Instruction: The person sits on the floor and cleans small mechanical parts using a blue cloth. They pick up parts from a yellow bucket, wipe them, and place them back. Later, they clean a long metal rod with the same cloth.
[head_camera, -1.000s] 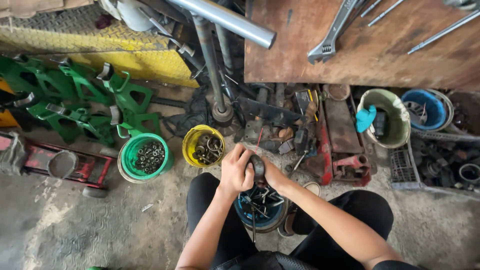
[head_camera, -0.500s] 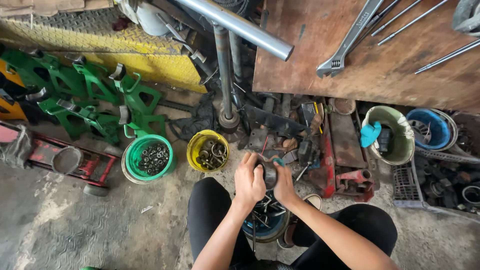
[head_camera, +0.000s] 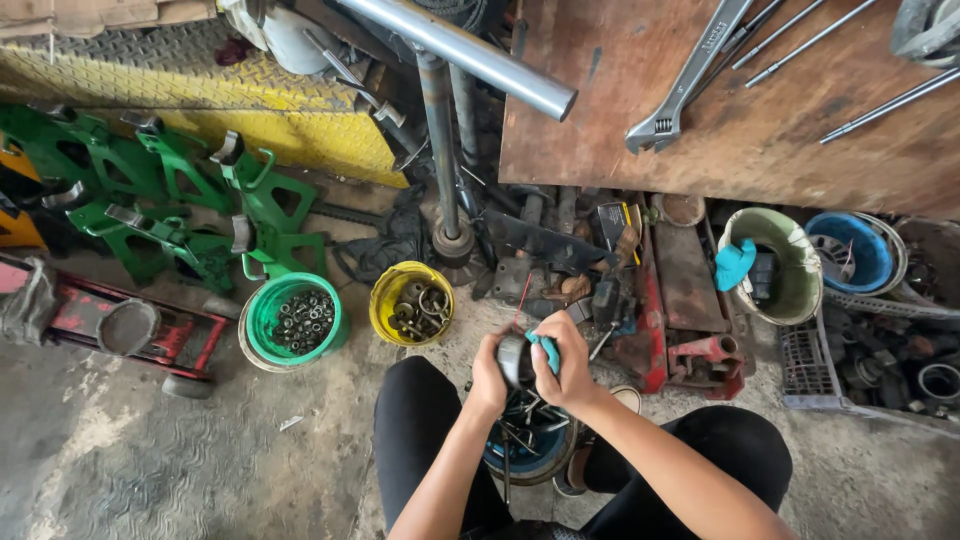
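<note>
Dark metal part (head_camera: 513, 358) with a teal bit on it sits clamped between both our hands, right above the blue bucket (head_camera: 530, 462) of tools between our knees. Left hand (head_camera: 490, 375) wraps it from one side, right hand (head_camera: 565, 368) grips the other, both tight. Yellow bucket (head_camera: 385, 300) of rings is just up-left of the blue one, green bucket (head_camera: 262, 330) of nuts further left. The wrench (head_camera: 685, 80) lies well above on the bench (head_camera: 760, 150).

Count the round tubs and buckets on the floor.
5: green tub of nuts, yellow bucket, blue tub between the knees, pale green bucket, blue tub far right. Clutter may hide more.
</note>
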